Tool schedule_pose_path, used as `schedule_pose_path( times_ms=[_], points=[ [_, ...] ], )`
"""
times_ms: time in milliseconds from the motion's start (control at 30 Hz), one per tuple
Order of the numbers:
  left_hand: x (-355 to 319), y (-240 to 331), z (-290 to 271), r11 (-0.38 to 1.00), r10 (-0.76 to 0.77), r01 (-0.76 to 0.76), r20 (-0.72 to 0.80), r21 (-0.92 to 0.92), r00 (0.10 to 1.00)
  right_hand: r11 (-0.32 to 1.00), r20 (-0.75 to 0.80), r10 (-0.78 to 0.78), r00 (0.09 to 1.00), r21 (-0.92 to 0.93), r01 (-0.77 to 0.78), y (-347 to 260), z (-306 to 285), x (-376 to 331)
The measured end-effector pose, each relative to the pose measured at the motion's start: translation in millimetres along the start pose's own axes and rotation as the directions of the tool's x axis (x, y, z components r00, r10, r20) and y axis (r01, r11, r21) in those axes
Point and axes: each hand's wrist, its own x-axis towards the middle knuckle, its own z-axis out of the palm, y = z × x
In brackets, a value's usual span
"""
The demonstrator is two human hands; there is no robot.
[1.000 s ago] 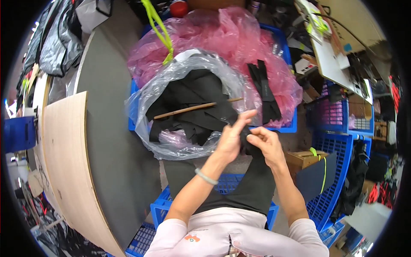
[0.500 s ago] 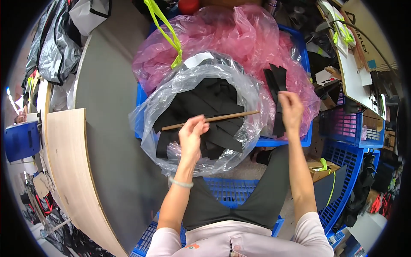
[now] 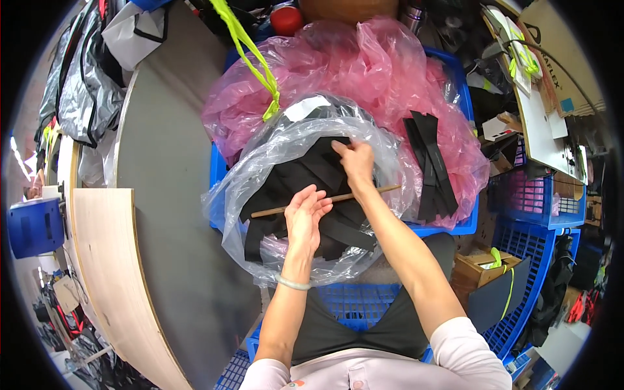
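Note:
A clear plastic bag (image 3: 260, 179) lies open in a blue crate (image 3: 218, 172) and holds a pile of black fabric strips (image 3: 305, 175). A thin wooden stick (image 3: 270, 209) lies across the pile. My left hand (image 3: 307, 218) hovers over the stick's middle with its fingers apart, touching or nearly touching it. My right hand (image 3: 354, 159) reaches deeper into the bag, its fingertips pinched on a black strip at the top of the pile. Several more black strips (image 3: 432, 166) lie on a pink plastic bag (image 3: 383, 71) to the right.
A grey round tabletop (image 3: 162, 195) and a wooden board (image 3: 110, 279) lie to the left. Stacked blue crates (image 3: 533, 227) and a cardboard box (image 3: 481, 266) crowd the right side. A yellow-green strap (image 3: 250, 52) hangs over the pink bag. A blue machine (image 3: 32, 227) sits far left.
My right hand left the black strips on the pink bag and moved left into the clear bag. My left hand shifted right, along the stick.

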Motion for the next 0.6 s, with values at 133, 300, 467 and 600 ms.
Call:
schedule_pose_path(
  times_ms=[133, 300, 467, 600],
  points=[
    [-5.7, -12.1, 4.2, 1.000, -0.016, 0.016, 0.024, -0.013, 1.000, 0.956, 0.099, -0.285, 0.953, -0.041, 0.290, 21.1, -39.0, -15.5],
    [28.0, -17.2, 25.6, -0.138, 0.441, -0.717, 0.690, 0.684, 0.574, 0.701, 0.166, -0.596, 0.786, -0.369, 0.610, 22.2, -29.3, 5.8],
    [97.7, 16.4, 27.4, -0.419, 0.214, -0.374, 0.490, 0.828, 0.845, 0.752, 0.300, -0.316, 0.900, -0.500, 0.430, 7.7, -27.8, 36.4],
    [134.4, 65.0, -24.4, -0.329, 0.278, -0.483, 0.572, 0.812, 0.772, 0.384, 0.250, -0.529, 0.811, -0.782, 0.491, -7.5, 5.5, 23.6]
  ],
)
